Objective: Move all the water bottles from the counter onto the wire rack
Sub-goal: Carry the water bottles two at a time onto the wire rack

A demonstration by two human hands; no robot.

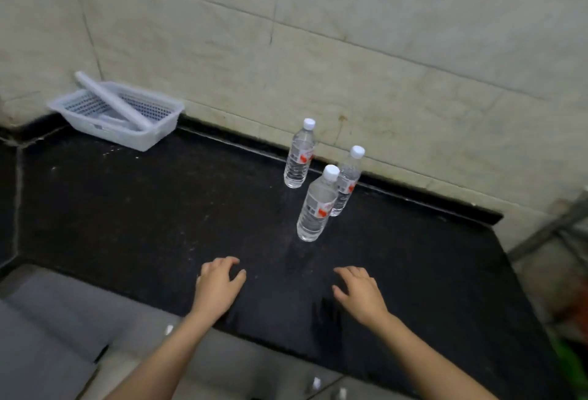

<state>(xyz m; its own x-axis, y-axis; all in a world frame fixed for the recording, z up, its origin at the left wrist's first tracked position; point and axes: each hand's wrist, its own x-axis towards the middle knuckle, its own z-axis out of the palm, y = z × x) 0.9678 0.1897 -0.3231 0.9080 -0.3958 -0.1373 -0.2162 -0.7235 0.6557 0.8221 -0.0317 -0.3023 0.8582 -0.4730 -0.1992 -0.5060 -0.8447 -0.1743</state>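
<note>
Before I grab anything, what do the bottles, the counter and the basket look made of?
Bottles: clear thin plastic by the look, with see-through ribbed walls, white screw caps and paper-like labels. Counter: dark polished stone or a stone-look slab, black with fine speckles and a faint sheen. Basket: white moulded plastic, its walls a perforated mesh, matte. Both hands, left and right, are empty.

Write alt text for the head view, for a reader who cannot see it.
Three upright water bottles stand on a black counter near a tiled wall, with the person's empty left hand and right hand open just in front of them. A white plastic basket sits in the far left corner.
</note>
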